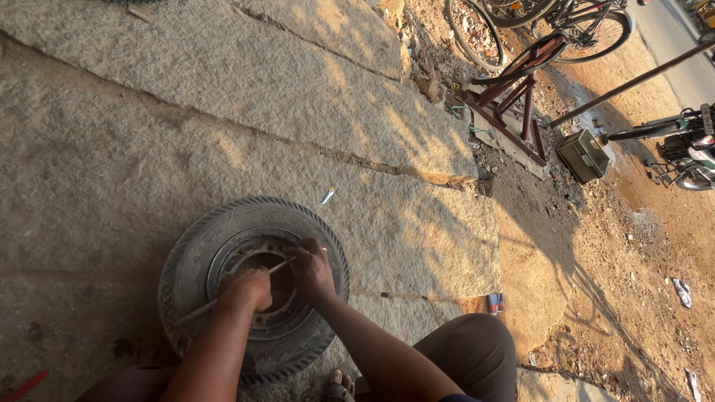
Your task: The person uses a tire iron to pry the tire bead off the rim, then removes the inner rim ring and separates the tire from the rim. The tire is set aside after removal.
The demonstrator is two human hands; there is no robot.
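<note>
Head view looked down on a small tyre [195, 246] lying flat on a slab of rough stone paving [149, 134], low in the frame and left of centre, with its metal rim [279, 318] facing up. A thin metal rod [277, 266] lay across the rim's open middle, running from the lower left up toward the right. The left hand [246, 290] was clenched around the rod near its lower part, knuckles up, over the left side of the rim. The right hand [311, 269] rested over the rim's upper right edge with its fingers curled at the rod's upper end; whether it truly gripped the rod or only pressed on the rim could not be told. Both forearms came in from the bottom edge, and the person's knee in dark cloth [469, 350] sat just right of the tyre, with toes in a sandal [339, 387] showing near the tyre's lower edge.

A small blue and white scrap [327, 196] lay on the stone just above the tyre. Farther off, at the upper right, a dark red metal stand [514, 97] stood on dirt ground, with a green metal box [585, 155] beside it, bicycle wheels [477, 30] behind it and part of a motorbike [689, 149] at the right edge.
</note>
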